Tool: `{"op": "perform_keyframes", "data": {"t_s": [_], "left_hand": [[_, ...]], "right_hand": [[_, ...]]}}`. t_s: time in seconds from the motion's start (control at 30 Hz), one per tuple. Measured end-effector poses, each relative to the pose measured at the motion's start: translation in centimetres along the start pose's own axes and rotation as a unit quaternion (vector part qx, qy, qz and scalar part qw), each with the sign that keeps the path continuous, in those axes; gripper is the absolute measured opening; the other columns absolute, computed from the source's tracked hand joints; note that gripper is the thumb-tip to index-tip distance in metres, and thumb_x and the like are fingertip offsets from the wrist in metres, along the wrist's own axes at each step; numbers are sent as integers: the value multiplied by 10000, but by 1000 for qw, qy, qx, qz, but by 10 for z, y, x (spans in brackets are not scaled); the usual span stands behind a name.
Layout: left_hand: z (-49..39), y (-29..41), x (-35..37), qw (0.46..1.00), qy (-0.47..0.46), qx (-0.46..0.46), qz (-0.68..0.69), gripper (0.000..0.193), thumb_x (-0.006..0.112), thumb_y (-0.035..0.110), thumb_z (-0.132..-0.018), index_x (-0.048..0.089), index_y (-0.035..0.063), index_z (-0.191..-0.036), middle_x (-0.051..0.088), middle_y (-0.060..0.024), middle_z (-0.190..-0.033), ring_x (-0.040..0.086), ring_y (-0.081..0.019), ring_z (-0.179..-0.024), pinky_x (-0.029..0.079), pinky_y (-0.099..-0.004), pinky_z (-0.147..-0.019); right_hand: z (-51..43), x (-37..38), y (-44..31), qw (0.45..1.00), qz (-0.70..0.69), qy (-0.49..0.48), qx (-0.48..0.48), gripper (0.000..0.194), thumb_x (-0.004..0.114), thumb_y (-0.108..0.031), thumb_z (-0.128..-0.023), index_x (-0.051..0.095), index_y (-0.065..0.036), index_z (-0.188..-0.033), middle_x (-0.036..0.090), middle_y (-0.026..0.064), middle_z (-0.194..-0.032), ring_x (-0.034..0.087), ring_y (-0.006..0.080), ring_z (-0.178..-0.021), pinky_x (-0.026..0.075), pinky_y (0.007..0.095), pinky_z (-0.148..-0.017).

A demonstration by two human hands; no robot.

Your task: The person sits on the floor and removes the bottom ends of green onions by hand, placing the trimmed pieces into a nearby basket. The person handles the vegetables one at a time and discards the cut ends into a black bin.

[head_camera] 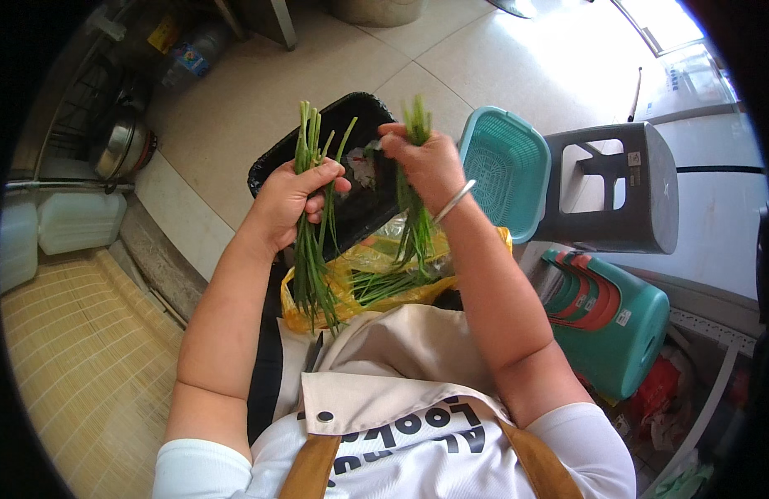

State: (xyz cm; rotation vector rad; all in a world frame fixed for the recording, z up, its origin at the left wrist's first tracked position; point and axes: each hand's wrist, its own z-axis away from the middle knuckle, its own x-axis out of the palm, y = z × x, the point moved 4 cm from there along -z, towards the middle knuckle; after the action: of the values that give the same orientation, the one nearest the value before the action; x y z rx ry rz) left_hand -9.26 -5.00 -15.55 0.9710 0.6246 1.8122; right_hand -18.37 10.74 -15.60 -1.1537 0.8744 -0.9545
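My left hand [297, 196] grips a bunch of long green stalks [311, 268], pale cut ends up and thin leaves hanging down. A second bunch of green stalks [414, 212] is held in my right hand [425, 159], which is slightly blurred. Beyond and beneath both hands stands a bin lined with a black plastic bag [285, 159], with some pale scraps [361, 168] inside. Closer to my lap, a yellow plastic bag [344, 280] lies open with more green stalks [384, 288] in it.
To the right stands a turquoise plastic basket [506, 168], beside a dark grey plastic stool [656, 187]. Stacked green and red stools [634, 330] are nearer me. At left are a metal pot [116, 146], plastic jugs [82, 218] and a bamboo mat [91, 349].
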Motion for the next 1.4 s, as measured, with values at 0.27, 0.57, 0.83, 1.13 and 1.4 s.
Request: {"op": "perform_keyframes", "data": {"t_s": [0.27,0.57,0.83,1.13,1.4], "left_hand": [[1,2,8,993,-14,67,-93,155,587,210,-830,552,81,-909,585,-16,-702,390,-25,-447,311,-172,-397],[1,0,7,999,-39,15,-21,148,545,231,-850,532,93,-901,537,32,-625,381,-34,-434,304,-172,-391],[7,1,7,999,30,-23,-17,156,558,219,-845,535,80,-911,555,31,-657,438,-29,-469,333,-176,-408],[5,-8,12,997,-48,-7,-65,138,575,196,-842,586,61,-867,555,26,-681,479,-39,-518,369,-187,-457],[3,-13,15,991,-61,11,-116,186,577,221,-838,608,39,-810,557,14,-677,496,-53,-555,383,-208,-487]], "right_hand": [[15,34,3,972,-184,-114,94,105,647,-114,-769,583,-31,-762,561,-6,-688,494,68,-589,402,223,-514],[14,31,9,966,-191,-137,106,79,591,-143,-815,579,-65,-805,509,-33,-648,414,44,-519,324,188,-460],[-1,12,23,970,-207,31,124,131,606,-178,-799,576,-51,-796,506,-6,-658,441,81,-520,358,226,-455],[9,43,29,941,-304,-26,144,118,571,-165,-842,545,-55,-806,501,-19,-625,413,70,-460,339,207,-421],[4,36,36,922,-340,-17,184,249,522,-280,-865,577,-37,-867,550,34,-702,391,90,-489,327,231,-437]]}}
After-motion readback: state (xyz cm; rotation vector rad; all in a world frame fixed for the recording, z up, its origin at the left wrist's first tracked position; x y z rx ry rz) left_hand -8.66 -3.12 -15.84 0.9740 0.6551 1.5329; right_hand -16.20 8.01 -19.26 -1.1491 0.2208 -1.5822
